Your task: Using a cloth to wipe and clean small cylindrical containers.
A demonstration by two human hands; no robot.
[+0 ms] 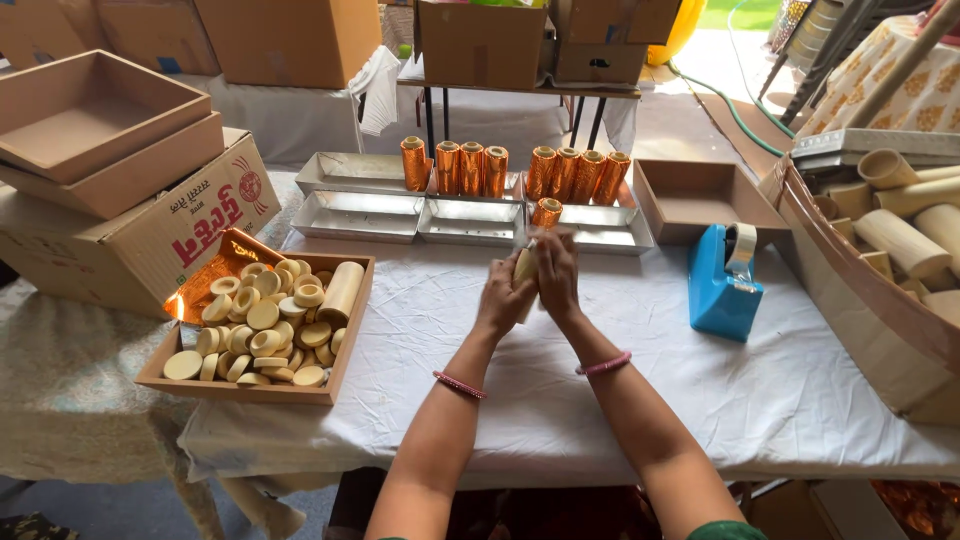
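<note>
While you are looking down over the white-clothed counter (pixel 560 400), the far left is showing a stack of open cardboard boxes (pixel 110 140) sitting on a printed carton (pixel 190 225). Just right of them, a shallow wooden tray (pixel 255 392) is lying on the counter's left edge, holding a heap of pale round discs (pixel 262 325), one pale cylinder (pixel 342 290) leaning along its right wall, and a crumple of orange foil (pixel 205 278) at its back corner.

Moving toward the middle, your left hand (pixel 505 298) and right hand (pixel 558 278) are meeting above the cloth, and both are closing around one pale cylindrical piece (pixel 524 268) held upright between them; the left grip is wrapping its near side, the right grip is pressing against its far side, with fingers curled over it. How much of the piece is wrapped, you cannot tell, since your hands are covering most of it. A pink bangle is sitting on each wrist.

Behind your hands, metal trays (pixel 360 215) are lining the back of the counter, and a row of orange foil-wrapped rolls (pixel 470 168) is standing upright along them, with one more roll (pixel 546 212) standing just beyond your fingers.

Further right, an empty brown box (pixel 700 200) is resting near the back edge, a blue tape dispenser (pixel 722 285) is standing in front of it, and a large container of pale tubes (pixel 900 235) is crowding the right edge.
</note>
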